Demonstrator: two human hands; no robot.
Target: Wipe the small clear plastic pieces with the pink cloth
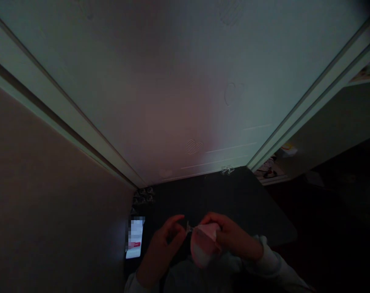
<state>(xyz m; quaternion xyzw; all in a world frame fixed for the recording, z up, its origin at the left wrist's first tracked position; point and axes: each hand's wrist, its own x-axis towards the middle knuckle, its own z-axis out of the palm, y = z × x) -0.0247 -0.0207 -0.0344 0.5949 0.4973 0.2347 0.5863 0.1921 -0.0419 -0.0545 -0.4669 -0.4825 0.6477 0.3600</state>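
In dim light, my right hand (229, 234) is closed around a pale pink and white cloth (207, 232), which bunches over a rounded form at its lower side. A small clear piece with a flared end (189, 228), like the foot of a stemmed glass, sticks out of the cloth to the left. My left hand (166, 242) is beside that flared end, its index finger raised and apart from the thumb. The thumb tip is very close to the clear piece; whether it touches cannot be made out. What the cloth covers is hidden.
A lit phone (135, 240) lies at the left of the dark tabletop (209, 195). Several small clear objects (143, 196) stand at its back left corner, more clear ones (227, 169) at the back edge. A pale panel (172, 101) rises behind; shelves (273, 167) are at right.
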